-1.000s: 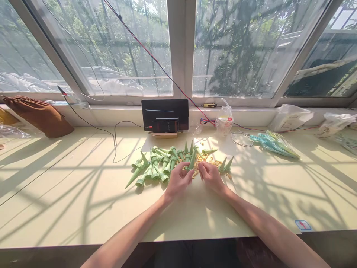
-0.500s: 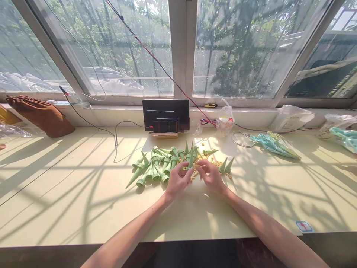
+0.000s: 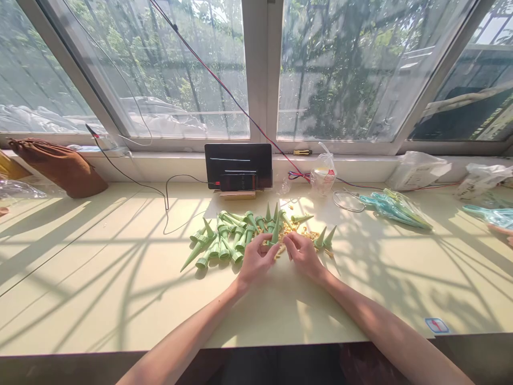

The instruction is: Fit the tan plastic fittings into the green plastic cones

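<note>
My left hand grips a green plant watering spike, its tip pointing up. Close beside it, my right hand has thumb and fingers pinched together; whatever lies between them is too small or hidden to make out. Many more green watering spikes lie heaped to the left of my hands. Small yellowish pegs are scattered behind and around my right hand. Two green spikes stand tip up just right of it.
A black tablet leans at the back with a phone before it. A tied plastic bag and bagged teal items lie back right. A brown pouch lies left. Another person's hand shows at the right edge.
My right fingers have drawn together and shifted slightly, and the spike in my left hand sits a little lower. At the right edge, a teal bag has lowered and another person's hand appears by it.
</note>
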Demonstrator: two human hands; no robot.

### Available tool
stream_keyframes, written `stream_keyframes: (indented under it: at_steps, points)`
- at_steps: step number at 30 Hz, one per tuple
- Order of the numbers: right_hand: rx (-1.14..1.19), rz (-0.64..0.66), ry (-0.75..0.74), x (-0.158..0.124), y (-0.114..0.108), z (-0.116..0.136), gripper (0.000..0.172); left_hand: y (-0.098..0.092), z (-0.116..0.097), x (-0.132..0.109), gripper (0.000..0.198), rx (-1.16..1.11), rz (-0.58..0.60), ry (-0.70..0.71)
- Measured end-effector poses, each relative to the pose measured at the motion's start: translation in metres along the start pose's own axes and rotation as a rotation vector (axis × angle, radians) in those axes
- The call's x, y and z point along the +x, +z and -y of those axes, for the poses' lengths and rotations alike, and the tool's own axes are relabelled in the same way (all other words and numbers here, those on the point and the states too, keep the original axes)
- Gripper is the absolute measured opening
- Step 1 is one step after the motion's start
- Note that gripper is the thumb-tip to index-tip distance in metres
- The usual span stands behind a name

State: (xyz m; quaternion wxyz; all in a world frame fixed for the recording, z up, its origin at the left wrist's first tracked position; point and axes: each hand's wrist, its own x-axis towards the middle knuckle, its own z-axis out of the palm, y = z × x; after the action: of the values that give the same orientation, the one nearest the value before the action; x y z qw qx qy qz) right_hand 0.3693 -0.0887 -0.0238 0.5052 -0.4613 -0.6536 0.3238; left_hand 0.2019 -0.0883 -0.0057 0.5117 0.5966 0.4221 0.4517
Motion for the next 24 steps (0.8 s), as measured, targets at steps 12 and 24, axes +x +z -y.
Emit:
stream_keyframes:
  at_steps: [12,24]
  points:
    - [0.056,-0.022,-0.032,-0.0004,0.0005,-0.0041,0.024,-0.0002,0.0014,0.0022,0.04,-0.048,0.001,-0.017]
    - [-0.041,-0.015,0.037,0.0,-0.0008,-0.0011,0.042,-0.0004,0.0039,0.0009,0.043,-0.003,0.02,0.029]
